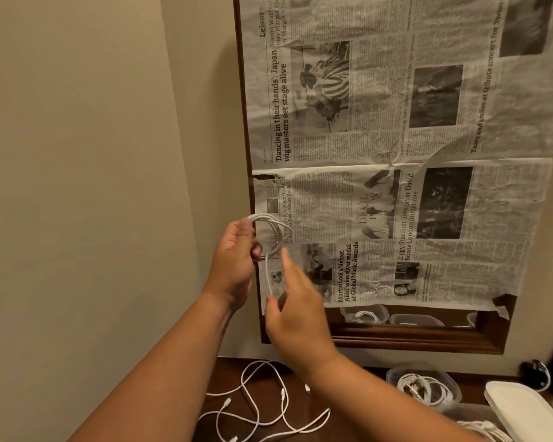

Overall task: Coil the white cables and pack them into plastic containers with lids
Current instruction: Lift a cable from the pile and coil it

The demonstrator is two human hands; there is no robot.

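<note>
Dark wooden table [348,406] under a newspaper-covered mirror [396,341]. The left hand [233,256] grips a part-coiled white cable [273,231]; the right hand [297,317] pinches its tail. One container [425,386] is filled but unlidded, and loose cables [259,406] await coiling.

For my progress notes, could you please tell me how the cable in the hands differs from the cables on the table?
The held cable is looped in the left hand; the table cables sprawl uncoiled. The held cable is raised in air; the table cables lie flat. Both are white.
</note>
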